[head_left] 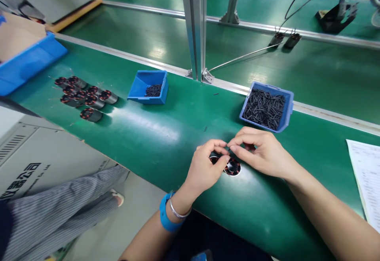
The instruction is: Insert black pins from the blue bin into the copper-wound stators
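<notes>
Two round metal parts with copper windings stand on the green table. One winding part (232,167) shows its open top between my hands; the other is mostly hidden behind my left hand (208,164). My left hand has its fingers bent and thumb pressed close above them. My right hand (261,150) is pinched, its fingertips meeting those of the left above the parts. Whatever sits between the fingertips is too small to make out. Beyond my right hand is a blue bin (265,106) full of short black pieces.
A smaller blue bin (148,88) with a few black pieces and several wound parts (90,114) stand to the left. A metal post (194,27) rises at the table's back rail. Papers (365,178) lie at right. Another person's legs (68,201) are at lower left.
</notes>
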Demonstrator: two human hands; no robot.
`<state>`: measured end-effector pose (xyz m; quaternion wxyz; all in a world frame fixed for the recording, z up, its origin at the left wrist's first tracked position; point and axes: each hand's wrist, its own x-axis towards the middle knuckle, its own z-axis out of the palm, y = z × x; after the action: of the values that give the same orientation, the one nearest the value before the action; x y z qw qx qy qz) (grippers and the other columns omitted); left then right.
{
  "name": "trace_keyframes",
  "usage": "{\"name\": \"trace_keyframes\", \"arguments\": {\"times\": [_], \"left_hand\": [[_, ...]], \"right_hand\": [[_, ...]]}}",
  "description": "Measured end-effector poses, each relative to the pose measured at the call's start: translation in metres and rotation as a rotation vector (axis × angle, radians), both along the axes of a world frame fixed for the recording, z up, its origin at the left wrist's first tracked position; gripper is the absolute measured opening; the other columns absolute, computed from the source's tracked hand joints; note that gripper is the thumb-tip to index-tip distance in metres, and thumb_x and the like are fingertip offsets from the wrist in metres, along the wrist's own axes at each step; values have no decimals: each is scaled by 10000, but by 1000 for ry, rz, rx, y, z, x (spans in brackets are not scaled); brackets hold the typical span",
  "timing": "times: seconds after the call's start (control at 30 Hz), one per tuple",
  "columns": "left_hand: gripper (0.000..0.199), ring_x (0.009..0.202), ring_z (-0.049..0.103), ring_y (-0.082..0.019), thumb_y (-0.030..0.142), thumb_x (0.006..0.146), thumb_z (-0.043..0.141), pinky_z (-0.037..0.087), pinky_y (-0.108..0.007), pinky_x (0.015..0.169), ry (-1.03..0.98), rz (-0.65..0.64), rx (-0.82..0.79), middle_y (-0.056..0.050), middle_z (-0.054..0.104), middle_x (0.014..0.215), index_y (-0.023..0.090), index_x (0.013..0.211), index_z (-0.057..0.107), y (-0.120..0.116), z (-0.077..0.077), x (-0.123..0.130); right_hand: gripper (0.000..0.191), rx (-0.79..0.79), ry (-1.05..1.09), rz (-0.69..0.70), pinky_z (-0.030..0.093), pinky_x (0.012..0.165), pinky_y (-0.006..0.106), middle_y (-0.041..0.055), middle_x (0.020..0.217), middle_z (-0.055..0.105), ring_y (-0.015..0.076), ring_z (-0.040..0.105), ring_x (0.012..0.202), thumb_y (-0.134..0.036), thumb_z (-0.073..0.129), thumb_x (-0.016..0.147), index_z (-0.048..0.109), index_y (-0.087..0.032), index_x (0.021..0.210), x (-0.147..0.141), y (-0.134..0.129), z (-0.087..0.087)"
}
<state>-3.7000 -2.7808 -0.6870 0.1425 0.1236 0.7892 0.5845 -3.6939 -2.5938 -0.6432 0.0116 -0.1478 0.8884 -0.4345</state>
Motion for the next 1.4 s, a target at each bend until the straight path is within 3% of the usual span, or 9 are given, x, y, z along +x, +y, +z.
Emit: {"name": "trace_keyframes", "arguments": {"times": [0.27, 0.4, 0.57, 0.73, 0.93, 1.03, 1.13, 1.23, 1.4], "left_hand": [[246, 864, 685, -167, 177, 801, 664, 484, -345, 891, -13, -3, 3, 25, 736, 858, 242, 1035, 624, 0, 0, 0], [222, 894, 681, -181, 192, 807, 664, 489, -348, 869, -3, -6, -6, 17, 735, 868, 241, 1021, 630, -1, 0, 0], [237, 878, 685, -178, 177, 803, 663, 481, -370, 914, -6, -8, 8, 21, 736, 854, 241, 1028, 624, -1, 0, 0], [205, 918, 671, -188, 200, 812, 657, 463, -391, 942, 9, -11, -8, 12, 727, 870, 239, 1010, 623, 0, -1, 0], [420, 1017, 615, -195, 204, 730, 710, 447, -367, 935, 56, -46, -83, -34, 681, 1098, 217, 1130, 582, -16, 4, 1], [341, 876, 587, -163, 193, 737, 668, 461, -310, 786, 72, -59, -119, -41, 674, 1035, 195, 1074, 614, -28, 7, 0], [222, 680, 530, -118, 198, 762, 644, 441, -269, 657, 32, -60, -127, -12, 657, 853, 194, 983, 669, -33, 6, -1], [114, 572, 500, -87, 230, 792, 645, 428, -242, 569, -3, -17, -92, -1, 630, 771, 188, 875, 713, -32, 2, -2], [152, 720, 635, -128, 250, 852, 629, 502, -253, 651, 42, 19, -27, -36, 717, 875, 213, 909, 765, -30, -2, -4]], "right_hand": [[151, 47, 76, 9, 454, 648, 240, 25, 799, 650, 110, 589, 711, -231, 586, 900, 727, -186, 869, -2, 1, 3], [172, 113, 38, 81, 462, 666, 264, 34, 780, 653, 132, 601, 726, -235, 570, 903, 731, -186, 866, -1, -1, 6], [181, 64, 56, 25, 469, 664, 267, 42, 812, 662, 131, 598, 720, -255, 563, 915, 727, -185, 880, -2, -1, 8], [190, 136, 5, 101, 458, 697, 289, 45, 797, 652, 148, 590, 753, -244, 547, 914, 717, -182, 856, -3, -1, 6], [181, 247, -46, 173, 478, 746, 330, 59, 853, 664, 193, 604, 831, -340, 625, 884, 714, -183, 892, -3, 0, 10], [210, 183, 51, -38, 489, 703, 319, 50, 848, 691, 182, 628, 764, -407, 629, 889, 714, -215, 891, -15, 20, 13], [188, 394, 222, -345, 498, 754, 411, 96, 885, 698, 249, 635, 803, -350, 584, 898, 716, -220, 926, -38, 52, 4], [289, 662, 266, -344, 487, 830, 534, 156, 957, 684, 348, 618, 917, -355, 627, 844, 714, -172, 1050, -60, 79, -15], [186, 697, 234, -333, 509, 750, 491, 112, 900, 694, 321, 631, 858, -315, 604, 854, 731, -211, 940, -68, 83, -27]]}}
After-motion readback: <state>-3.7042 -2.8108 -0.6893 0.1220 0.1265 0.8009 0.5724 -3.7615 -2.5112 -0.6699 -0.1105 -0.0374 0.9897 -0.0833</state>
